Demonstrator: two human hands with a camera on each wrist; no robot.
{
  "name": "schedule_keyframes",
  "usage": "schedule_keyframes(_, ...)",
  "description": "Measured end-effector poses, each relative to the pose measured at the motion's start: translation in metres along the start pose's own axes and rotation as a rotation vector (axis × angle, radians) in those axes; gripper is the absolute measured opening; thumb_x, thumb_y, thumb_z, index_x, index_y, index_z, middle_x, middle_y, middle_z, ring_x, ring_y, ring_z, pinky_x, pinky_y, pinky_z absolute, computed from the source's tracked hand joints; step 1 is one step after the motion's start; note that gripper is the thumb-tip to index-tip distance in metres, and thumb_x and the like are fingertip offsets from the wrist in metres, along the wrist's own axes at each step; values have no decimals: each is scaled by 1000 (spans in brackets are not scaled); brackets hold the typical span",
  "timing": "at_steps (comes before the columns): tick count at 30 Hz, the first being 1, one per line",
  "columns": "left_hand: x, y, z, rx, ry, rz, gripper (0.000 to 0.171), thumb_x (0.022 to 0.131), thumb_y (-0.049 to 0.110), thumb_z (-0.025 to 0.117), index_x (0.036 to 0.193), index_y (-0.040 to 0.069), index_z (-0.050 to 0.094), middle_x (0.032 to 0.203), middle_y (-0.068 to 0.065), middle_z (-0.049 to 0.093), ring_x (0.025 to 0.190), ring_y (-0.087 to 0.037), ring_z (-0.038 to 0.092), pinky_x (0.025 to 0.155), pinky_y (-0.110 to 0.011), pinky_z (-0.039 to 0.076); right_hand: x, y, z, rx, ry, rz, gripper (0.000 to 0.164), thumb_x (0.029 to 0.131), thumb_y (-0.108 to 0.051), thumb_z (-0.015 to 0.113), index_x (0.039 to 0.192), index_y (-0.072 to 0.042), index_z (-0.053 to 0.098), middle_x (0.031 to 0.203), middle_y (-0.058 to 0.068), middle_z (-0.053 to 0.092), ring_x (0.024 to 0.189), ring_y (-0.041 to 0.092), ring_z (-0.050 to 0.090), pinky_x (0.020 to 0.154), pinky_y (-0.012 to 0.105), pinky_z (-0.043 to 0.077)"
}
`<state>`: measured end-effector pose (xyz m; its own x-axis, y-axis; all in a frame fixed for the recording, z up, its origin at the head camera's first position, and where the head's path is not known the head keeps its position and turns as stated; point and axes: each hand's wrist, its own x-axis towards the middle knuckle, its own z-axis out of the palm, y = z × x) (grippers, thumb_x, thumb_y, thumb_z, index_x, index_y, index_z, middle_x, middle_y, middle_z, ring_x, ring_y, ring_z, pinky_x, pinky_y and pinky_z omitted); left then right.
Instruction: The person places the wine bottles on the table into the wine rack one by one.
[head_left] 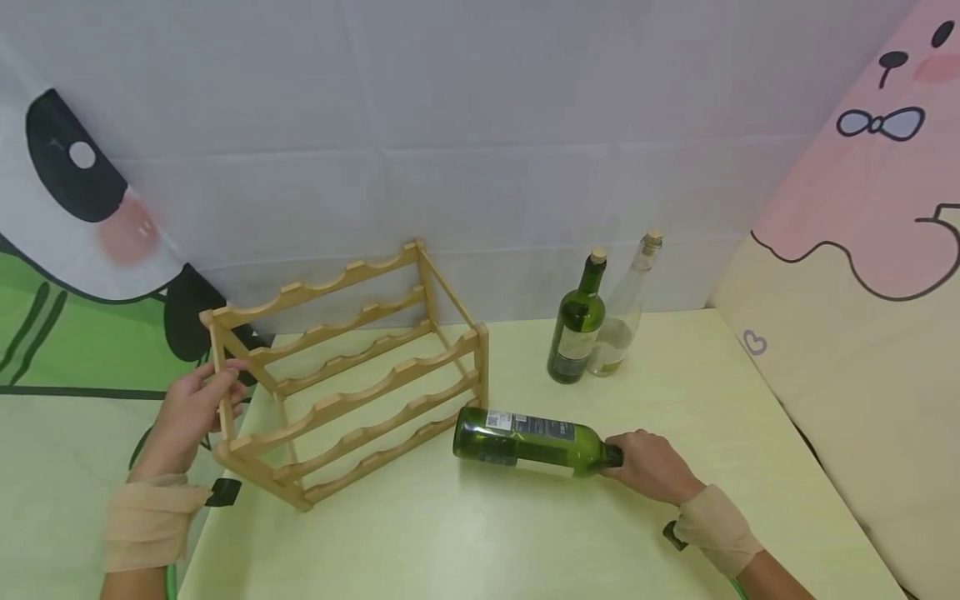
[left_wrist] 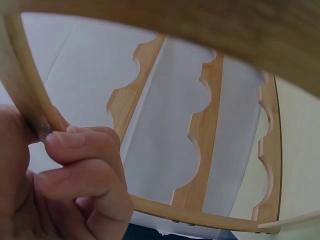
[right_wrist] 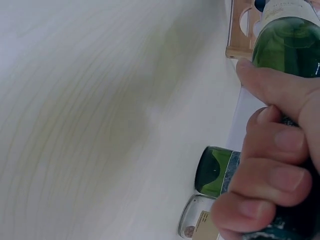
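Note:
A wooden wine rack with scalloped rails stands on the left of the table. My left hand grips a bar at its left end; in the left wrist view the fingers curl beside that bar. My right hand holds a green wine bottle by its neck, with the fingers wrapped round it in the right wrist view. The bottle lies sideways, its base towards the rack's right front corner. Whether its base touches the rack cannot be told.
Behind the held bottle stand a corked green bottle and a corked clear bottle, close together. A pale cloth wall backs the light yellow table. A printed cloth borders the right side.

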<state>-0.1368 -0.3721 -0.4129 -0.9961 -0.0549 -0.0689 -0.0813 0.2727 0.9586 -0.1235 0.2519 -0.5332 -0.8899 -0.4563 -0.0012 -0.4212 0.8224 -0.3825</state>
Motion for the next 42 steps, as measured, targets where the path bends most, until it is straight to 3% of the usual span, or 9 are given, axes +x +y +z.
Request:
schedule_keyframes(6, 1, 0, -1, 3, 7, -10, 14, 105, 29, 49, 116, 26, 57, 83, 2, 62, 70, -6, 58, 60, -26, 52, 2, -6, -5, 24, -4, 33, 20, 83, -36, 77, 78, -23, 62, 59, -15, 42, 52, -1, 33, 48, 18, 29)
schedule_keyframes(19, 1, 4, 0, 159, 23, -9, 17, 106, 32, 44, 116, 27, 56, 82, 8, 64, 66, -8, 57, 57, -29, 49, 3, -21, -9, 91, -35, 80, 18, 83, -34, 77, 80, -21, 64, 59, -14, 43, 51, 0, 35, 48, 18, 29)
schedule_keyframes(35, 2, 6, 0, 193, 31, 2, 17, 106, 31, 44, 116, 27, 57, 82, 10, 64, 67, -7, 56, 56, -28, 47, 8, -33, -10, 155, -27, 100, 23, 84, -39, 76, 83, -19, 65, 62, -12, 49, 54, 3, 39, 51, 19, 32)
schedule_keyframes(42, 1, 6, 0, 194, 30, -5, 17, 106, 30, 44, 116, 27, 57, 81, 8, 64, 67, -8, 55, 55, -28, 47, 12, -39, -10, 174, -23, 109, 28, 84, -43, 76, 75, -21, 60, 61, -13, 46, 53, 2, 39, 50, 19, 33)
